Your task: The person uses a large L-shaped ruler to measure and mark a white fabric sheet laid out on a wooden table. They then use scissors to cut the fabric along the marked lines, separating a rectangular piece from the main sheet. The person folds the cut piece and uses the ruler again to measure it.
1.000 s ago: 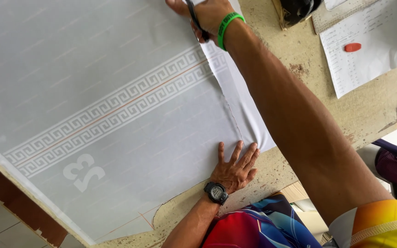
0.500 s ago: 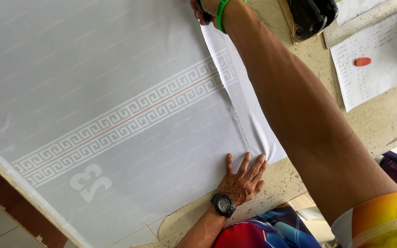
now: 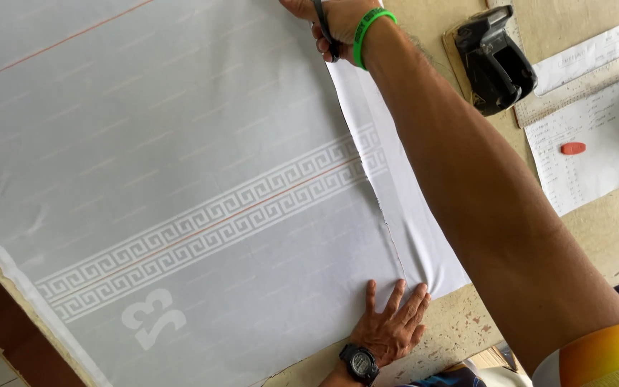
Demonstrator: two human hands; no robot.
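Observation:
A large pale grey cloth [image 3: 180, 143] with a white key-pattern band and a thin orange line covers the table. My right hand [image 3: 334, 18], with a green wristband, reaches to the far edge of the view and is shut on black scissors [image 3: 322, 29] at the cloth. A cut line runs from there back toward me, and a narrow strip of cloth [image 3: 413, 222] lies to its right. My left hand [image 3: 392, 326], wearing a black watch, presses flat with spread fingers on the near edge of the cloth beside the cut.
A worn wooden table [image 3: 610, 229] shows to the right of the cloth. On it are a black hand tool [image 3: 492, 61], a long ruler [image 3: 582, 86], written paper sheets [image 3: 596, 150] and a small orange-red piece [image 3: 573, 148].
My right hand with the scissors has moved farther away along the cloth, lengthening the cut. My left hand stays pressed on the near edge. The view has shifted.

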